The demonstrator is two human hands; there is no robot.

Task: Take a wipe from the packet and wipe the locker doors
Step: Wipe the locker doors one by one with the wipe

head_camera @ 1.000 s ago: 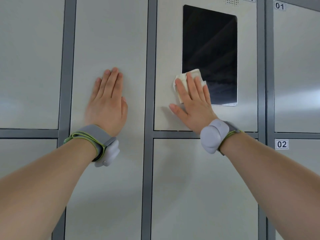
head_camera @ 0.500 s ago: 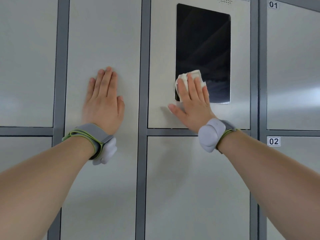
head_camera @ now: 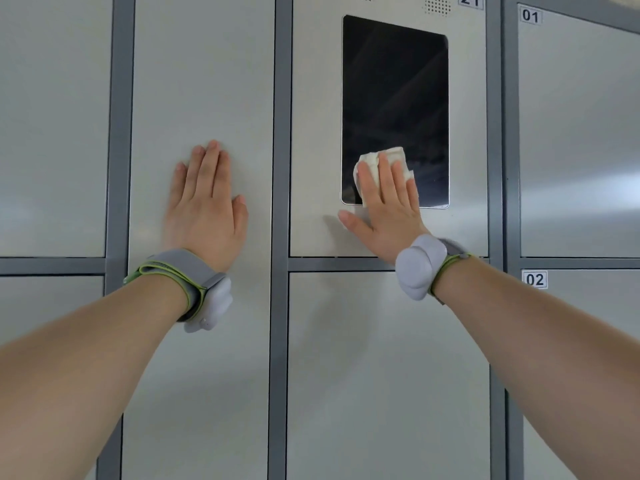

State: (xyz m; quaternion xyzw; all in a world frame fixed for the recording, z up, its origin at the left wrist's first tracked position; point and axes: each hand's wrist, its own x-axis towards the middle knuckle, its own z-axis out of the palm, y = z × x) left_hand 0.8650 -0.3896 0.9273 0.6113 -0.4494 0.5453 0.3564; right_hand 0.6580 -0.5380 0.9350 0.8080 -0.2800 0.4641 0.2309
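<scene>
The left hand (head_camera: 207, 216) lies flat, fingers together, well left of the black screen (head_camera: 394, 98). The right hand (head_camera: 388, 216) presses flat at the screen's lower-left corner, fingers straight, thumb spread out.

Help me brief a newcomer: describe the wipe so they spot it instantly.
On the wall of grey locker doors, find the panel labelled 21, which holds a black screen. At the screen's lower left corner, the right hand presses flat on the wipe: a crumpled white sheet, unlike the smooth metal and glass around it.
</scene>
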